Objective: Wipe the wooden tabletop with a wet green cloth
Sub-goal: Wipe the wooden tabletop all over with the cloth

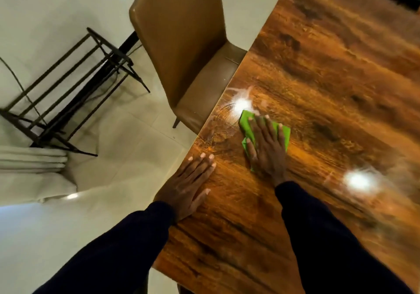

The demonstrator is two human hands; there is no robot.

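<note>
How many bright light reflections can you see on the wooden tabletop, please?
2. One reflection shines just beyond the green cloth under the right hand; the other reflection lies right of that arm's sleeve. More may lie outside the view.

cloth [281,132] on tabletop [329,71] under right hand [268,148]; chair [181,43] left.

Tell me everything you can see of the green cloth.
Bright green thin fabric, the green cloth lies bunched flat on the wooden tabletop near its left edge, just below a light glare. The right hand presses on it with straight spread fingers, covering its middle; only its edges and corners show.
</note>
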